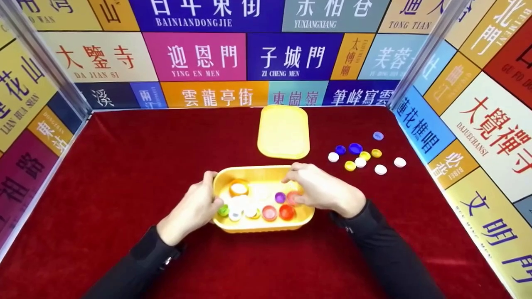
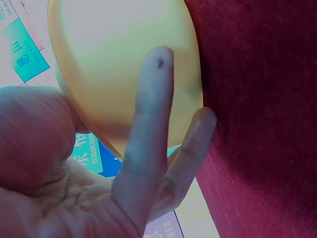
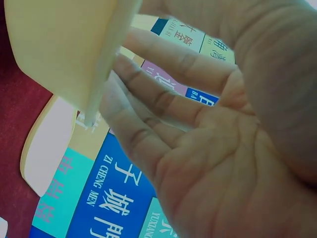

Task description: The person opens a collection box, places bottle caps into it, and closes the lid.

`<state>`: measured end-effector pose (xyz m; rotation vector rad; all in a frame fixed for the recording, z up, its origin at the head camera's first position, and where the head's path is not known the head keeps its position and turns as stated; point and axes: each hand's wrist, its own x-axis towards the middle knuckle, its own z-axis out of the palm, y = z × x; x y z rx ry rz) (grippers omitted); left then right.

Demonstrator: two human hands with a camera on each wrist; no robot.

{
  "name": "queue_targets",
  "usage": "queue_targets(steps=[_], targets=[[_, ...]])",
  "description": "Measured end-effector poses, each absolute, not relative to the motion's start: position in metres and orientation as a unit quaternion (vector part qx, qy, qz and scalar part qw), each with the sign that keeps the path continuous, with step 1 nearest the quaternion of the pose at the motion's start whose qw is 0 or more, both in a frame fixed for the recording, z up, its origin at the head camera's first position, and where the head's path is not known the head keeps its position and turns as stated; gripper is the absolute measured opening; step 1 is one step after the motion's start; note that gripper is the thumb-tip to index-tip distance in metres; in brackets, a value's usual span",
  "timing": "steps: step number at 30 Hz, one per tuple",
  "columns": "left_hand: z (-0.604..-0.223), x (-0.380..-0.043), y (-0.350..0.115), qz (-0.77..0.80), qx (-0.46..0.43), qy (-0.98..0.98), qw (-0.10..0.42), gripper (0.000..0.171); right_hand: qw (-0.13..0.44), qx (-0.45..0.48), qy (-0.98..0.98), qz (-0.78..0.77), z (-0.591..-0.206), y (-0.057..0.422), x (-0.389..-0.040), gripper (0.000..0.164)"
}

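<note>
A yellow plastic tub [image 1: 259, 227] sits in the middle of the red cloth with several coloured bottle caps inside. Among them are a red cap [image 1: 286, 211], a purple cap [image 1: 280, 197], a green cap [image 1: 223, 210] and an orange cap [image 1: 239, 188] with a white one in it. My left hand [image 1: 198, 201] holds the tub's left end, thumb at the rim and fingers along the outer wall. Over the right rim reaches my right hand [image 1: 318, 187], fingers extended into the tub, its thumb close to a pink cap [image 1: 292, 198]. The rim hides those fingertips in the right wrist view.
Behind the tub lies a yellow lid [image 1: 284, 132]. Several loose caps are scattered to the right, including a blue cap [image 1: 355, 148], a white cap [image 1: 380, 169] and a yellow cap [image 1: 350, 166]. Panels with large lettering [image 1: 194, 57] wall in the back and sides.
</note>
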<state>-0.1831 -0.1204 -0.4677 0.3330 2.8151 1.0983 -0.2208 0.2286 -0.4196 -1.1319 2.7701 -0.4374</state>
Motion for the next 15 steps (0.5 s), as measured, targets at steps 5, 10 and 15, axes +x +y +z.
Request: queue_targets(steps=[5,10,15], targets=[[-0.467,-0.183,-0.120,0.365,0.107,0.923,0.055,0.058,0.033,-0.384,0.909,-0.162,-0.415,0.232,-0.226,0.040],[-0.467,-0.183,-0.120,0.365,0.106,0.923,0.058,0.058,-0.016,-0.369,0.909,-0.195,-0.412,0.241,-0.234,0.034],[-0.467,-0.183,-0.120,0.365,0.110,0.923,0.052,0.058,-0.063,-0.312,0.916,-0.243,-0.414,0.262,-0.254,0.033]])
